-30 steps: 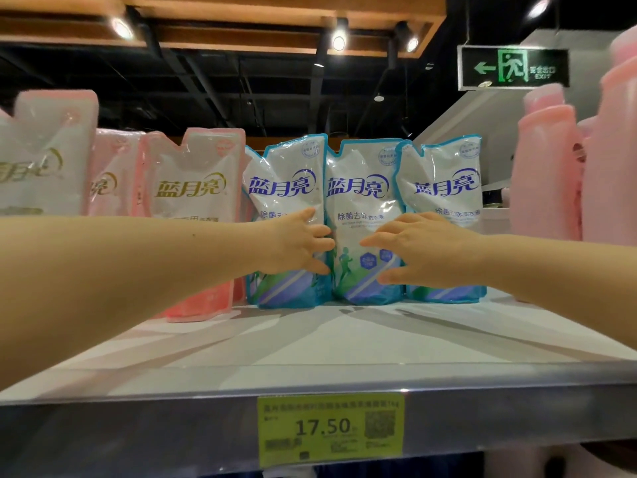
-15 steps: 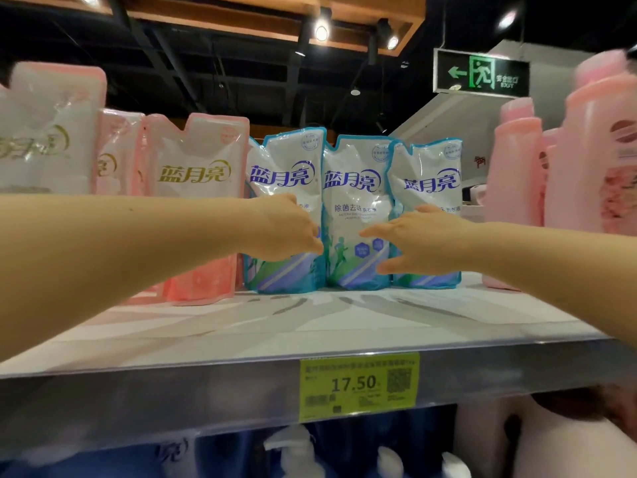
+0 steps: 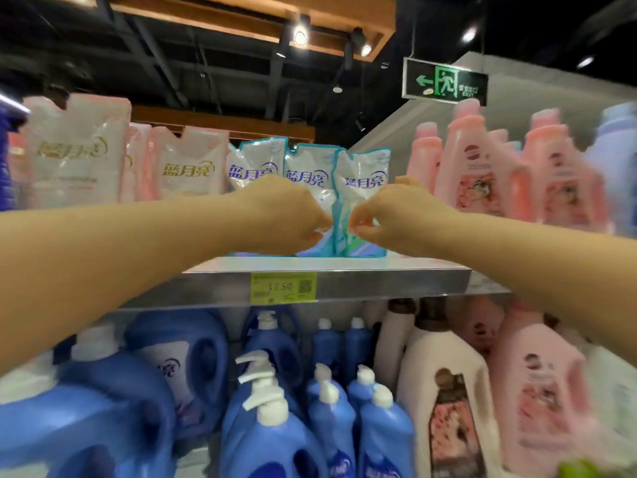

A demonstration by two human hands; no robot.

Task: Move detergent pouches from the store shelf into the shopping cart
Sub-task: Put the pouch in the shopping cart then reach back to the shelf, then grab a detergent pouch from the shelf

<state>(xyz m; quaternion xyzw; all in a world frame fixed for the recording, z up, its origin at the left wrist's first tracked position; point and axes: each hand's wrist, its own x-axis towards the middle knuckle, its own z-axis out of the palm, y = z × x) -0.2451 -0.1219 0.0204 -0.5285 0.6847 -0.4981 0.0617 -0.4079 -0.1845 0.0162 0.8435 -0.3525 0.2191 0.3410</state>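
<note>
pouches: three soft, crinkly blue-and-white bags, the left pouch (image 3: 256, 160), middle pouch (image 3: 306, 167) and right pouch (image 3: 365, 167), stand edge to edge mid-frame on the metal-lipped shelf (image 3: 396, 284)
left hand (image 3: 282, 215): your fingers are curled tight against the middle pouch, tips hidden, so can't tell if it's gripping
right hand (image 3: 400, 215): curled fingers pinch the right pouch's left edge
room: glossy pink pouches (image 3: 189, 163) crowd the left, hard pink bottles (image 3: 475, 167) sit just right, and there's a thin bare shelf strip in front
</note>
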